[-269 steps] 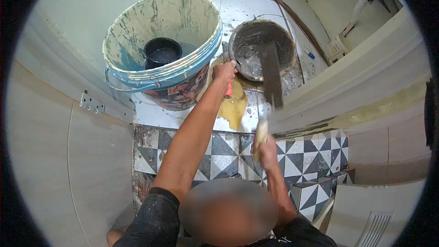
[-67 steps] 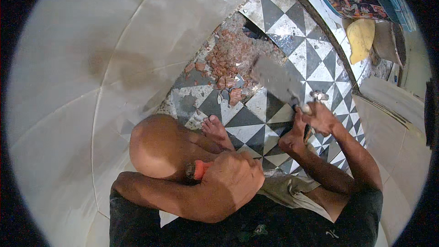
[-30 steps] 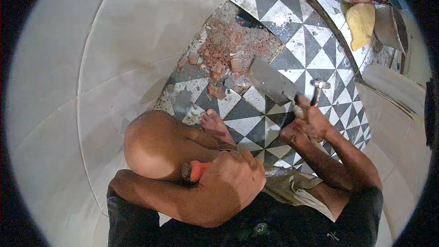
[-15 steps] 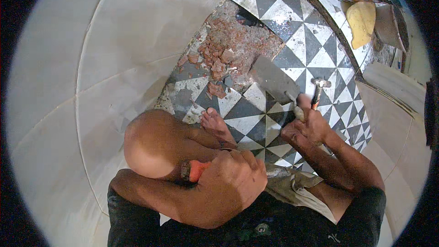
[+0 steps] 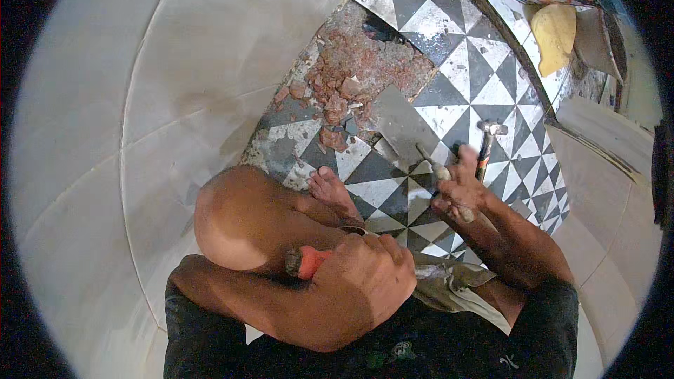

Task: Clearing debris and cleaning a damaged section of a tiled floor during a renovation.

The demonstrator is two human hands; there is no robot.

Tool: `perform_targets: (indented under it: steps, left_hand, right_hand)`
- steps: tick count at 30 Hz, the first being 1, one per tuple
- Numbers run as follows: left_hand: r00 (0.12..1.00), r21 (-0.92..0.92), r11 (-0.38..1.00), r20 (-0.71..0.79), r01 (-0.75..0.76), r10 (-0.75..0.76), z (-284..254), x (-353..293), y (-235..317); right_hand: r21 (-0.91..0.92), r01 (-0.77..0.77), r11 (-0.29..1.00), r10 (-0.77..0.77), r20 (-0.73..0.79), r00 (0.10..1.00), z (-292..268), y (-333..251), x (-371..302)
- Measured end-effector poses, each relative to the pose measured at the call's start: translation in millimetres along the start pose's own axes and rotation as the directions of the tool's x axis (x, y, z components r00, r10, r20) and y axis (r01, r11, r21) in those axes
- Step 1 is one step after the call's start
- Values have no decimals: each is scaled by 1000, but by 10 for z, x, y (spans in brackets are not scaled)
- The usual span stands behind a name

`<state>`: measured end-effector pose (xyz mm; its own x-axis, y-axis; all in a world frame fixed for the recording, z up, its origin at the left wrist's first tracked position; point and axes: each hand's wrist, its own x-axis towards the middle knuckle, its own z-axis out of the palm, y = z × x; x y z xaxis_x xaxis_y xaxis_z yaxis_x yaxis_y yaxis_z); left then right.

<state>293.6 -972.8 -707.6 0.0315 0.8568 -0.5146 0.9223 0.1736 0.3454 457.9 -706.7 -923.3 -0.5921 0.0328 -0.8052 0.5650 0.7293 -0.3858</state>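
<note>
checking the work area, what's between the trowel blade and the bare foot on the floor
In the head view, only patterned black-and-white floor tile, dusty and smeared, with a few reddish rubble bits at its upper edge, separates the trowel blade from the bare foot.

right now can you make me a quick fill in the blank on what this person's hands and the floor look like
1. The right hand holds a flat metal ____.
2. The tool in the left hand has an ____ handle.
3. The floor tiles are patterned in black and ____.
4. Reddish ____ lies where tiles are missing.

Missing words: trowel; orange; white; rubble
</note>
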Motion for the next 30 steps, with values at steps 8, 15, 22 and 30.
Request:
perform_targets:
  steps: [8, 15, 22, 30]
  left_hand:
    - [999, -249, 968, -22, 40, -47, -15, -9, 1]
    - [992, -205, 979, -123, -5, -21, 106, -8, 27]
    - [994, -215, 976, -101, 14, -36, -12, -41, -8]
    - [995, -195, 981, -95, -19, 1, 46, -48, 16]
  right_hand:
    - [-59, 173, 983, -177, -74, 981, -303, 131, -152]
    - [-399, 57, 915, -51, 25, 998, -211, -271, -27]
    - [-86, 123, 989, -115, 95, 989, -550, -313, -130]
    - [-321, 64, 945, -69, -3, 998, -106, 14, -7]
